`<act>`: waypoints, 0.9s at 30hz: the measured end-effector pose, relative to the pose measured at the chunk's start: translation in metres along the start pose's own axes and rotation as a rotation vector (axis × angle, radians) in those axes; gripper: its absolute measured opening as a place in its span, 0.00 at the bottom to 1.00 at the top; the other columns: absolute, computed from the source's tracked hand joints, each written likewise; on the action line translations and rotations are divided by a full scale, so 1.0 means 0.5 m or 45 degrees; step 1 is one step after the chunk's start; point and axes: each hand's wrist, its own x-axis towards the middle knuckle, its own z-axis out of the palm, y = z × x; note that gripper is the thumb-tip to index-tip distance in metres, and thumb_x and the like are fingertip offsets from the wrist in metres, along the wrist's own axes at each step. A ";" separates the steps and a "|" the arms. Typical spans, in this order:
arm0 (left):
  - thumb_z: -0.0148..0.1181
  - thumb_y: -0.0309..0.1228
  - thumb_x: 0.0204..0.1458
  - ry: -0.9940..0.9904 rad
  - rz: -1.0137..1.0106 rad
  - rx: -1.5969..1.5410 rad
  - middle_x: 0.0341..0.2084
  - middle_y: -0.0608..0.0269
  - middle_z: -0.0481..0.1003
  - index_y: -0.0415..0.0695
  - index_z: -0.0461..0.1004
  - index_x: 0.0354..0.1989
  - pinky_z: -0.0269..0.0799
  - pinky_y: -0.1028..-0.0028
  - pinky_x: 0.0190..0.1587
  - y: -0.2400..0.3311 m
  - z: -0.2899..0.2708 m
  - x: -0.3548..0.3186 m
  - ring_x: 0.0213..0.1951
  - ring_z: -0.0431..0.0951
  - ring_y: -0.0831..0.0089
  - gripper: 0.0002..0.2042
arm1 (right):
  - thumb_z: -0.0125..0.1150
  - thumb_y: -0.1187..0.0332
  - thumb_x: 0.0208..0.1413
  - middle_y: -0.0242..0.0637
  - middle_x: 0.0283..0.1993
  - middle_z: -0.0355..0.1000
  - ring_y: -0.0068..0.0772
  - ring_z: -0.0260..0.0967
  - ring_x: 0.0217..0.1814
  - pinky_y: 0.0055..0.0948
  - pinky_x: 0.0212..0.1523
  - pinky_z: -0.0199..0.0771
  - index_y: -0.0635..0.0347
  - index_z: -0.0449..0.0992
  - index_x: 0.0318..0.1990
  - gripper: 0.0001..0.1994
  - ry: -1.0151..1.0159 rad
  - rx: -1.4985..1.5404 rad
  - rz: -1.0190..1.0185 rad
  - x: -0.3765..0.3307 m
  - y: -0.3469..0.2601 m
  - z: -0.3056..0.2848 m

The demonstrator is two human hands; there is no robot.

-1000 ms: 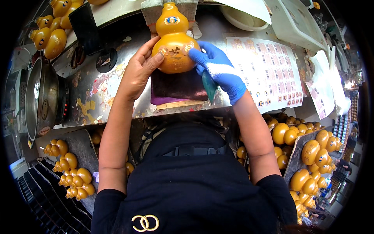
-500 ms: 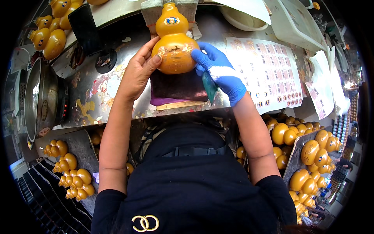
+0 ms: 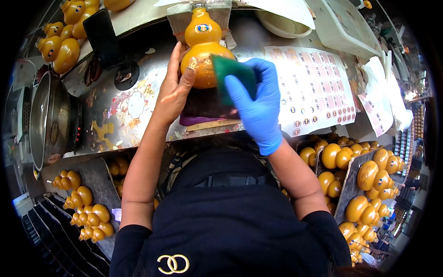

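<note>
A gourd-shaped bottle point(image 3: 203, 34), glossy yellow-orange with a small round sticker on its upper bulb, lies with its neck away from me. Its lower bulb is above a dark pad point(image 3: 203, 107) over purple cloth. My bare left hand point(image 3: 176, 90) grips the lower bulb from the left, thumb on its near side. In a blue glove, my right hand point(image 3: 258, 101) pinches a flat green piece point(image 3: 226, 76), slightly blurred, like a scraper or sheet. That piece covers the right part of the bottle's lower bulb; I cannot tell whether it touches. Dark lettering on the bulb is partly hidden.
Sticker sheets point(image 3: 314, 87) lie right of the bottle, near a white bowl point(image 3: 284, 25) and a clear bin point(image 3: 344, 27). A metal pan point(image 3: 48, 120) stands at left, a black phone point(image 3: 101, 39) behind it. More gourd bottles point(image 3: 67, 55) sit far left and on side racks.
My right hand has let go of the bottle and drawn back nearer to me. The green piece has swung up in front of the lower bulb. My left hand keeps its hold.
</note>
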 end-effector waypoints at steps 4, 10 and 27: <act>0.47 0.64 0.52 -0.049 -0.023 0.090 0.64 0.45 0.55 0.41 0.39 0.70 0.53 0.66 0.65 -0.013 0.000 0.002 0.66 0.56 0.55 0.48 | 0.65 0.71 0.53 0.36 0.37 0.69 0.22 0.68 0.36 0.23 0.38 0.71 0.62 0.65 0.44 0.15 -0.079 -0.365 -0.086 -0.004 0.017 0.005; 0.44 0.66 0.51 -0.114 0.035 0.103 0.65 0.45 0.54 0.42 0.39 0.70 0.51 0.67 0.66 -0.015 -0.006 0.009 0.66 0.55 0.55 0.49 | 0.66 0.67 0.53 0.40 0.38 0.70 0.24 0.70 0.38 0.24 0.38 0.73 0.66 0.64 0.44 0.18 -0.003 -0.137 0.218 -0.001 0.041 -0.029; 0.35 0.62 0.58 -0.203 -0.037 0.069 0.67 0.49 0.50 0.41 0.41 0.70 0.46 0.67 0.67 -0.002 -0.020 0.021 0.68 0.51 0.59 0.42 | 0.65 0.67 0.53 0.38 0.37 0.69 0.23 0.68 0.36 0.23 0.37 0.71 0.66 0.65 0.45 0.18 0.123 -0.067 0.242 0.007 0.050 -0.033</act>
